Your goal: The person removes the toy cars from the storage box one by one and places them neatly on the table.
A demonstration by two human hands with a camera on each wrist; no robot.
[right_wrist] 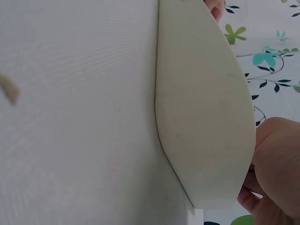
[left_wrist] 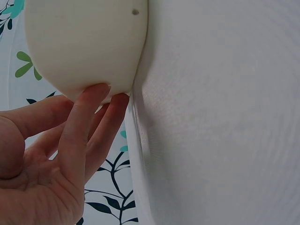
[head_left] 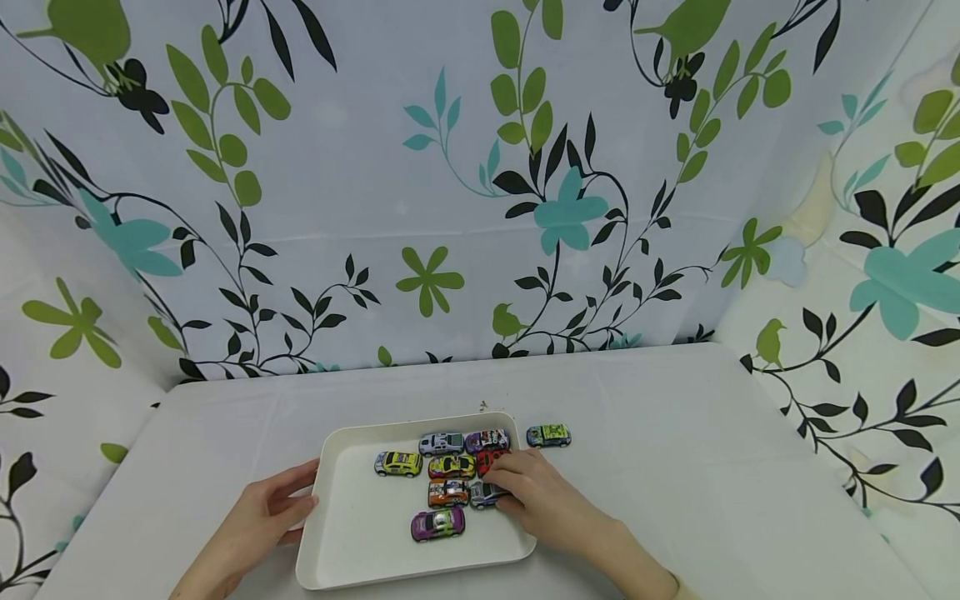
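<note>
A white tray [head_left: 352,533] holds several toy cars grouped toward its right side, among them a yellow car [head_left: 398,464], a purple car [head_left: 438,524] and an orange car [head_left: 448,493]. My left hand [head_left: 251,521] touches the tray's left edge with fingers relaxed; in the left wrist view the fingertips of the hand [left_wrist: 70,145] rest against the tray's side [left_wrist: 89,42]. My right hand [head_left: 551,504] reaches over the right rim, fingers at a red car [head_left: 489,460] and a grey car [head_left: 486,495]. In the right wrist view the tray wall [right_wrist: 201,103] hides its fingertips.
A green-yellow car [head_left: 549,435] stands on the white table [head_left: 645,433] outside the tray, beyond its back right corner. Behind the table hangs a patterned cloth [head_left: 360,167] with leaves and flowers, continuing along both sides.
</note>
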